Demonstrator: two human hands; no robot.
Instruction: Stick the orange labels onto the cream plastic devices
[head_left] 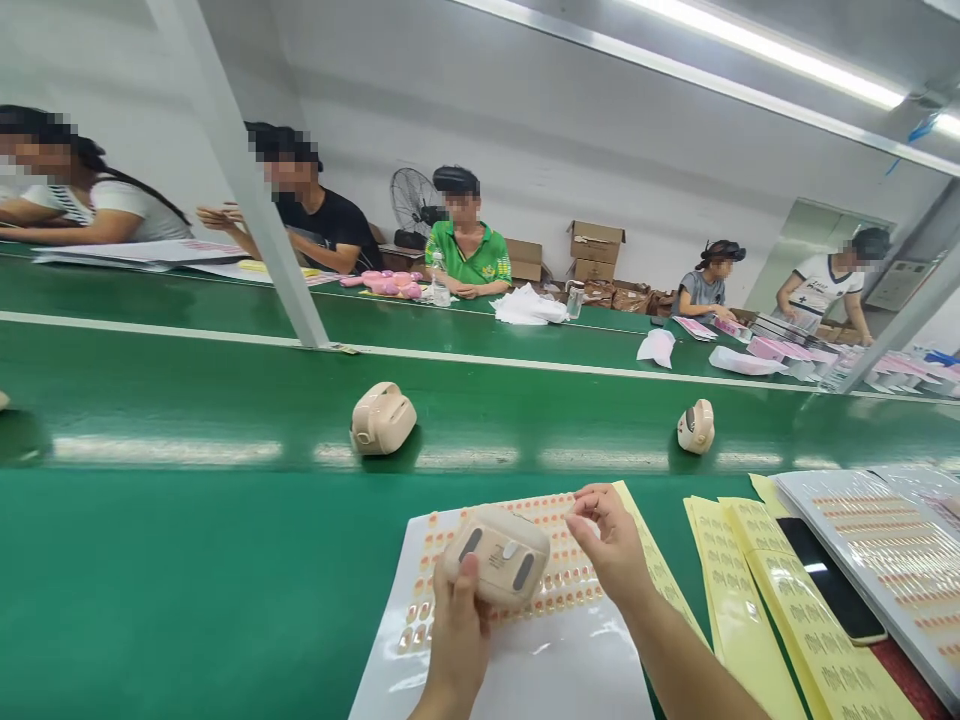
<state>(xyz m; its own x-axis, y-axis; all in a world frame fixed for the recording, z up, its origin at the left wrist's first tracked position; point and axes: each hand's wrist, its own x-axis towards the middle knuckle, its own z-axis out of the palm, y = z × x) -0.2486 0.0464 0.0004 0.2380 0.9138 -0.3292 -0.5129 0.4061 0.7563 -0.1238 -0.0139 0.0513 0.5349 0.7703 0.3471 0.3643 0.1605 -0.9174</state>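
Note:
My left hand (457,640) grips a beige plastic device (496,555) with two dark oval pads and a small centre tab facing up. It is held just above a white sticker sheet (525,650) covered in rows of small orange stickers. My right hand (611,545) hovers at the device's right side, fingertips pinched together near its top edge; whether a sticker is between them is too small to tell.
Two more beige devices (382,418) (696,427) sit on the green conveyor belt (187,400). Yellow backing sheets (780,600), a black phone (829,580) and further sticker sheets (885,550) lie to the right. Several people sit across the line with pink items (390,282) and cardboard boxes (595,250).

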